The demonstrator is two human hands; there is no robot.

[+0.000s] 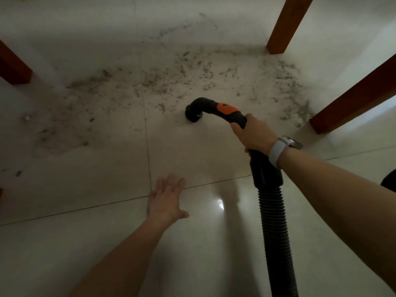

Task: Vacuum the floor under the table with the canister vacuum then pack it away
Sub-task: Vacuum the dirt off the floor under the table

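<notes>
One hand does the holding: the right hand is wrapped round the black curved handle of the vacuum hose, fingers curled under it, just behind the orange collar. A pale-strapped watch sits on that wrist. Ahead of the grip the handle bends down, and its round black mouth meets the floor at the near edge of the dirt. Behind the grip the handle widens into a black cuff, from which the ribbed hose runs back to the lower edge of the view. The left hand lies flat on the pale tiles with its fingers spread and straight, holding nothing, right by a crossing of grout lines. Grey dust and crumbs are strewn in a broad band across the floor beyond the mouth, from the left side to the right. Three wooden table legs stand around this patch: one at the far right, one slanting in at the right edge, one at the left edge. The canister itself cannot be made out; only a dark shape shows at the right edge.
</notes>
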